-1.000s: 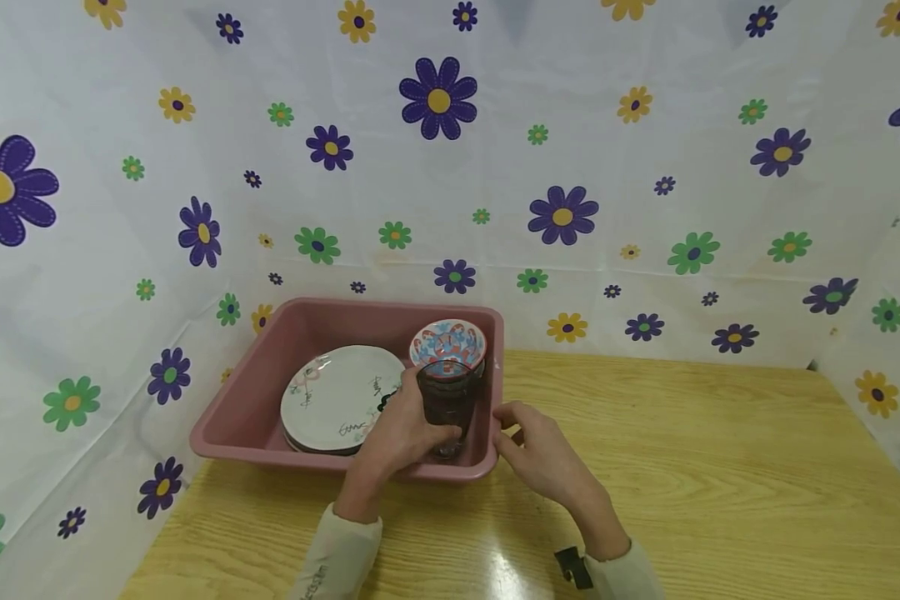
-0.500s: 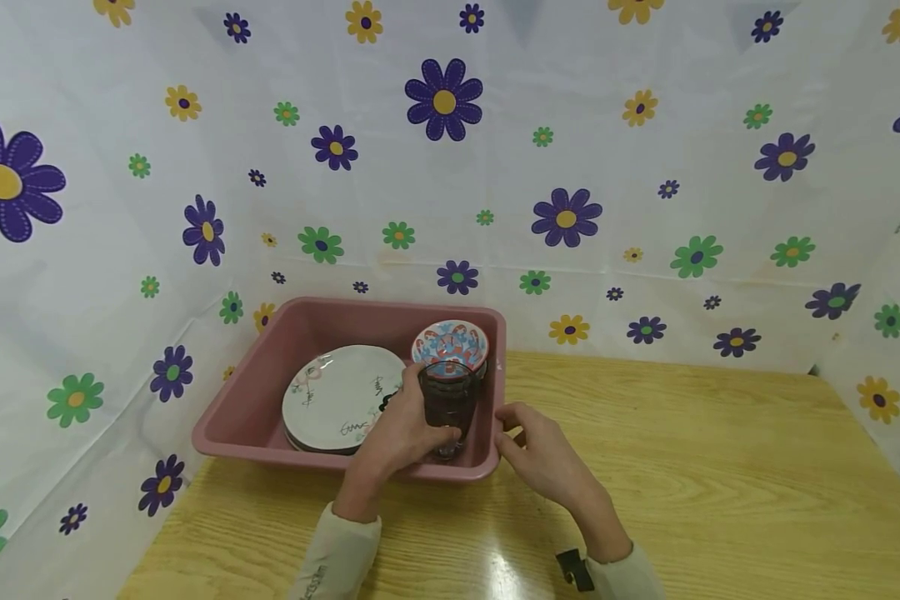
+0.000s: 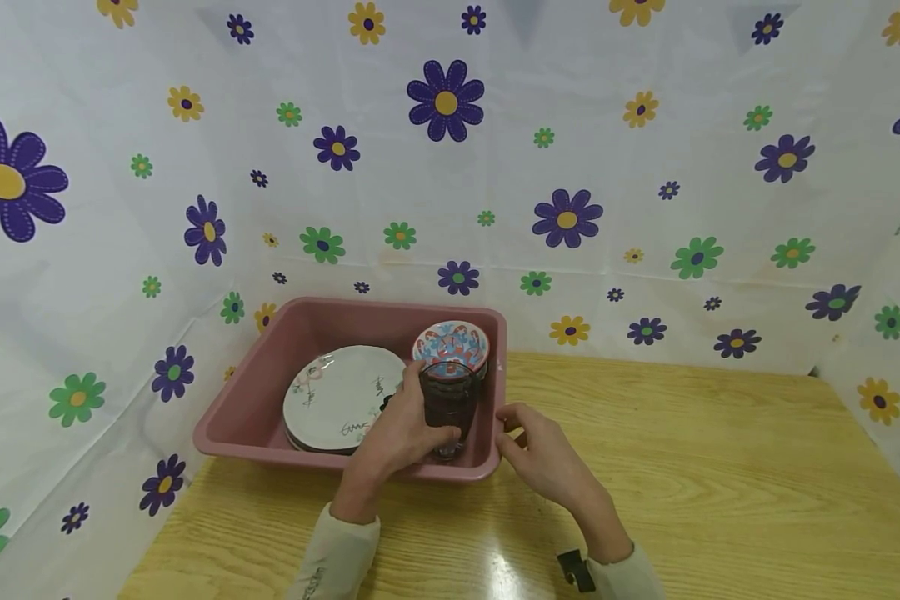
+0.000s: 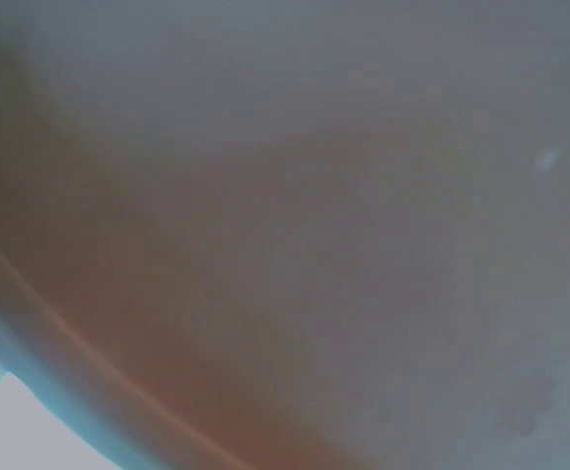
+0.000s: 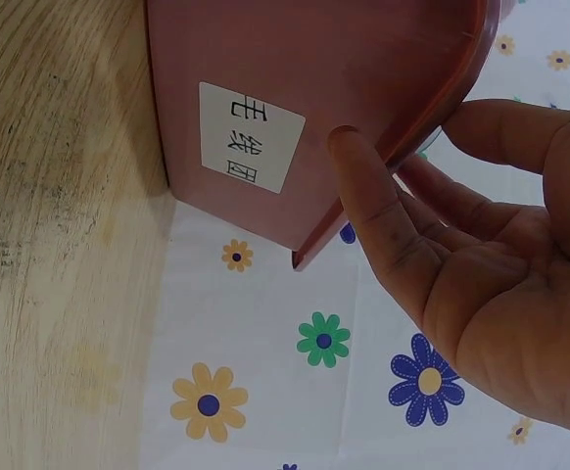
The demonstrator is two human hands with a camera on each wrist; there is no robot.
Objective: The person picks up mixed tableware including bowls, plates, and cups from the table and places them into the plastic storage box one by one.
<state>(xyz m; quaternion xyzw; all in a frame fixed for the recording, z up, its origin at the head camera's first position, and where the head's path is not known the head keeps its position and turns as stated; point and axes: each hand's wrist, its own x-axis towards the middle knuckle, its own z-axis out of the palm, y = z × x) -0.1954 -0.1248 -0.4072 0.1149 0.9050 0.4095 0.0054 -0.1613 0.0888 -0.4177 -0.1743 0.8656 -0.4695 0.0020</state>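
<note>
A: Where is the glass [image 3: 448, 408] right now?

B: Upright in the near right corner of the pink tub [image 3: 249, 392], just in front of the patterned bowl [image 3: 451, 346] and beside the stack of white plates [image 3: 341, 396]. The left hand [image 3: 397, 433] has its fingers curled round the glass, low on its side.

A: And the right hand [image 3: 542, 454]?

B: On the tub's right side, at the near corner. In the right wrist view the fingers [image 5: 373, 211] lie loosely bent against the rim and outer wall, near a white label [image 5: 250, 137]; it touches the tub without closing round it. The left wrist view is only a blur.

A: Which step does this look like?

B: The glass seems to rest on the tub's floor with the grip on, so I judge it the point of setting down or lifting out; I cannot tell which.

A: What would the next move call for?

B: Keeping the glass vertical and off the bowl, with the tub steadied on the tabletop [image 3: 682, 467].
</note>
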